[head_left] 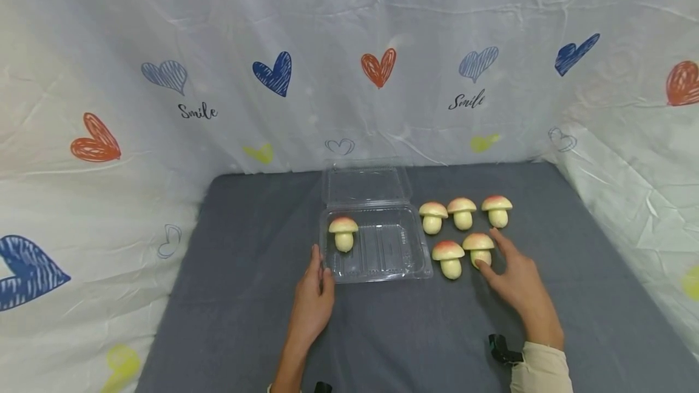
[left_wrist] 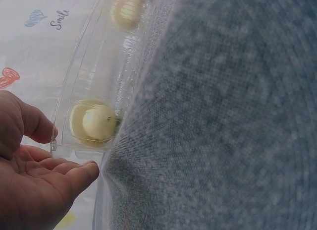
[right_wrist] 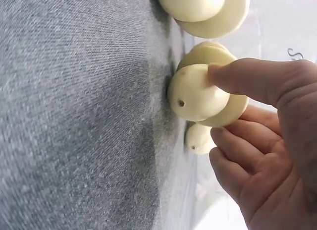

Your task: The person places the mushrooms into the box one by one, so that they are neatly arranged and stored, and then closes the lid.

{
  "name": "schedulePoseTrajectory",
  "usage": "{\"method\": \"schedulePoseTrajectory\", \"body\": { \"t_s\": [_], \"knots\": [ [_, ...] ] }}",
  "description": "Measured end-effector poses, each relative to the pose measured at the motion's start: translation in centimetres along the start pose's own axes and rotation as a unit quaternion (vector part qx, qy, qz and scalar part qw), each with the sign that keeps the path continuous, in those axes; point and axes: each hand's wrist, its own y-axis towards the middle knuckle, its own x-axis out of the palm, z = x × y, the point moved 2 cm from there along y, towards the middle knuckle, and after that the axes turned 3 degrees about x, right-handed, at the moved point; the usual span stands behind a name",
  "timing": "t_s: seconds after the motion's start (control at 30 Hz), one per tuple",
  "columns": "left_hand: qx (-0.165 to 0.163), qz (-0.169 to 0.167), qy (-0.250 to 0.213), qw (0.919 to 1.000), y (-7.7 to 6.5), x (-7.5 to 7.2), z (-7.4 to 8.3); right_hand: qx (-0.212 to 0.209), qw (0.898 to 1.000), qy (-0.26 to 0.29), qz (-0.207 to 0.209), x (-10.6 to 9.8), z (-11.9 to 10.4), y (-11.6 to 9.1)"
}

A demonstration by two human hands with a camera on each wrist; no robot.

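Observation:
A clear plastic clamshell box (head_left: 377,276) lies with its lid folded back. One toy mushroom (head_left: 344,236), with a cream stem and reddish cap, lies inside at the left. At the box's front left corner my left hand (head_left: 314,305) holds the rim, the thumb above and the fingers along the side, as the left wrist view shows. My right hand (head_left: 519,284) grips another toy mushroom (right_wrist: 198,93) on the cloth. Its thumb presses the stem while the fingers reach round the cap's far side, where the index fingertip is hidden in the right wrist view.
Beside the held one is a toy mushroom (head_left: 450,262); behind them are three more, a left one (head_left: 432,223), a middle one (head_left: 462,217) and a right one (head_left: 497,214). Dark grey cloth (head_left: 246,247) covers the table. A white curtain (head_left: 327,29) with printed hearts hangs behind.

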Motion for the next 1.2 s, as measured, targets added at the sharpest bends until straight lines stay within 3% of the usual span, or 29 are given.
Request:
{"method": "schedulePoseTrajectory", "body": {
  "t_s": [1.2],
  "knots": [
    [-0.006, -0.006, 0.004, 1.0, 0.11, 0.04, -0.09, 0.0, 1.0, -0.001, -0.02, 0.55, 0.79, 0.47]
  ]
}}
